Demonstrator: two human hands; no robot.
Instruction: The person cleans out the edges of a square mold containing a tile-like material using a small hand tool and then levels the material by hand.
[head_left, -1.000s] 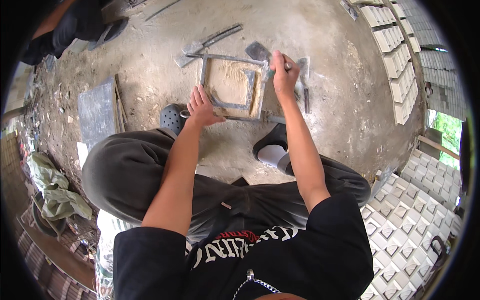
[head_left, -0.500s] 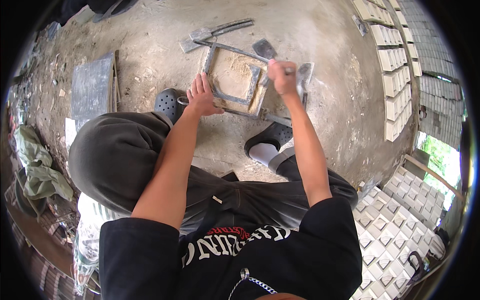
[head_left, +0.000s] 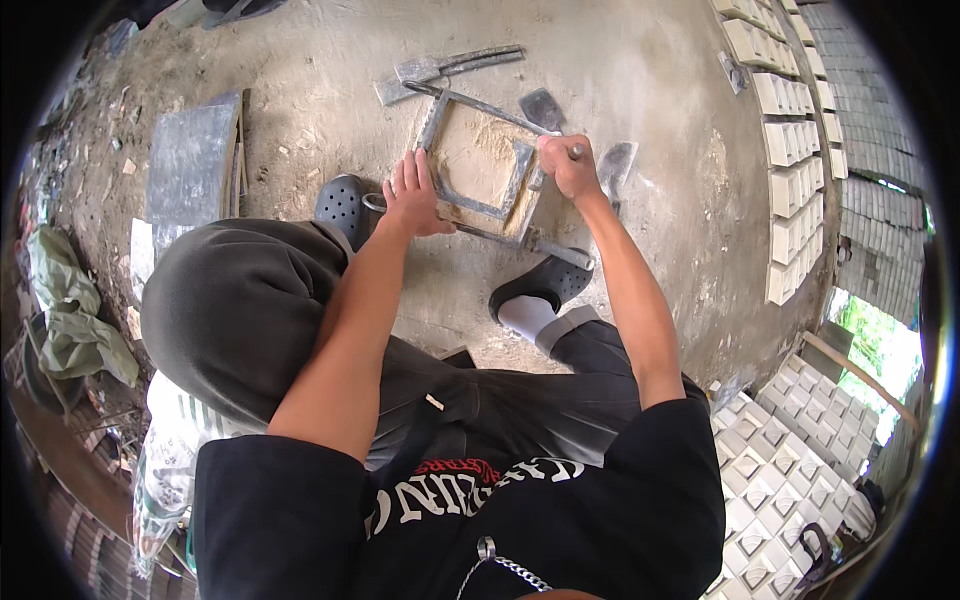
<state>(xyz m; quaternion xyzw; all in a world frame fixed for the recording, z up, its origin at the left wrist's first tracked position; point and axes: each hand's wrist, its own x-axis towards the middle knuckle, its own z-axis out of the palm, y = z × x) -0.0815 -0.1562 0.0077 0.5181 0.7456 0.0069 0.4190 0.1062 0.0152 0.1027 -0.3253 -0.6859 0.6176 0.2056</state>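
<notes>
A rectangular grey metal frame mould (head_left: 432, 122) lies on the floor in front of me, with pale sandy powder (head_left: 475, 165) inside it and along its edges. My left hand (head_left: 412, 195) rests flat on the frame's near left corner, fingers stretched out. At the right side of the frame, my right hand (head_left: 570, 170) is closed round a hand tool (head_left: 576, 151) with a round-ended handle. The tool's grey lower end reaches the frame's right edge; its exact kind is mostly hidden by my fist. A bar handle (head_left: 565, 252) sticks out from the frame's near right corner.
A flat trowel blade (head_left: 541, 108) lies just beyond my right hand, another grey blade (head_left: 616, 165) to its right. Metal bars (head_left: 460, 65) lie behind the frame. Dark boards (head_left: 190, 165) are stacked at left. Rows of cream blocks (head_left: 790, 150) stand at right. My clog (head_left: 560, 282) is close to the frame.
My right hand has come down with the tool toward the frame's right edge. My left hand keeps its place on the frame. The whole view has shifted slightly.
</notes>
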